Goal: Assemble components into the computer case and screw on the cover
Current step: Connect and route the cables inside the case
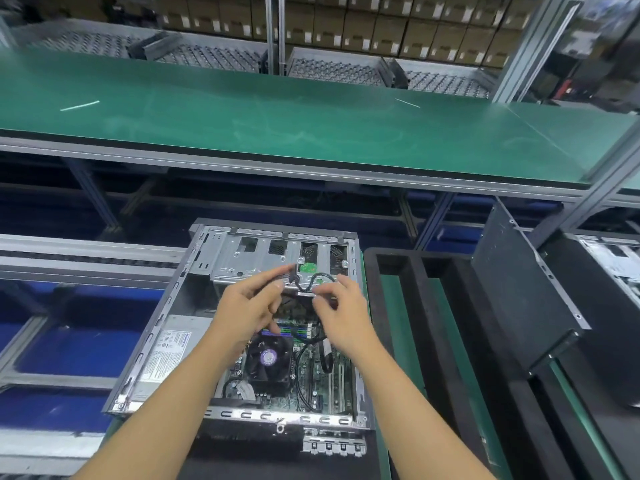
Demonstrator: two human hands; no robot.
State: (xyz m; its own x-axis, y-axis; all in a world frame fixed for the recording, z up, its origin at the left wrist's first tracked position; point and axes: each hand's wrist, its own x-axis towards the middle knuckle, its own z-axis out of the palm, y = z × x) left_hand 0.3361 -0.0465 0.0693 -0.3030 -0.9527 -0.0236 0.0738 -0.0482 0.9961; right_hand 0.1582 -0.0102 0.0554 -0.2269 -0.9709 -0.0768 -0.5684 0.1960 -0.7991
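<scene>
An open computer case (162,313) lies flat in front of me, its cover off. Inside I see the motherboard (311,372), a black CPU fan (268,358), a silver power supply (166,348) and the metal drive cage (256,258). My left hand (246,310) pinches a black cable connector (294,271) just below the drive cage. Beside it, my right hand (341,313) holds the looped black cable (320,279) with curled fingers. The black side cover (519,289) leans upright to the right of the case.
A black foam rack (405,268) with green slots stands right of the case. Another open case (613,258) sits at far right. A green conveyor table (311,126) runs across behind, with roller trays and stacked cartons beyond. Blue bins lie under the frame at left.
</scene>
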